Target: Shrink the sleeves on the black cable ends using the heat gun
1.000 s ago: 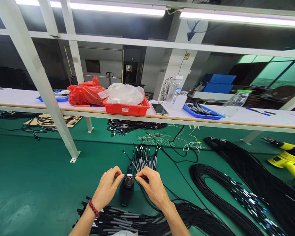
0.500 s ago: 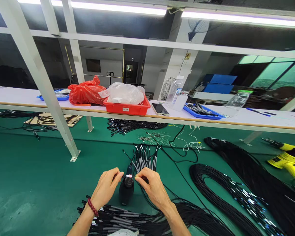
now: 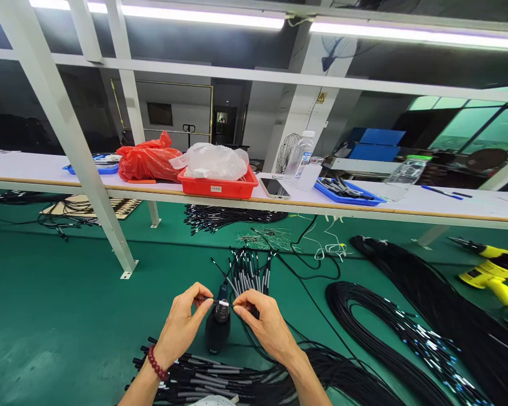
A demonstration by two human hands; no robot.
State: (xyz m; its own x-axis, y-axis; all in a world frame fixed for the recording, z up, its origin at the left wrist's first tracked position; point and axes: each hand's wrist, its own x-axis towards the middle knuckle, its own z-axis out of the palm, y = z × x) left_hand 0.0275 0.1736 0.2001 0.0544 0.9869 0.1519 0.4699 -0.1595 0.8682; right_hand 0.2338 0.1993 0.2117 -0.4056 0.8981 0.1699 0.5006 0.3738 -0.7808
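Observation:
My left hand pinches one side of a thin black cable, with a bead bracelet on its wrist. On the other side, my right hand pinches the same cable between thumb and fingertips. A short white sleeve on the cable lies between the two hands. Directly below it stands a dark tool that looks like a heat gun, its round nozzle under the sleeve; whether they touch I cannot tell. Just behind lies a bundle of cable ends with grey sleeves.
Black cables with grey sleeves lie close before me. To the right are a looped cable bundle and a yellow heat gun. A raised shelf crosses behind, holding a red bin, a phone and a blue tray.
My left hand has risen slightly, so the cable now slopes down a little towards my right hand. The right hand has shifted only slightly. Both pinches still hold the cable.

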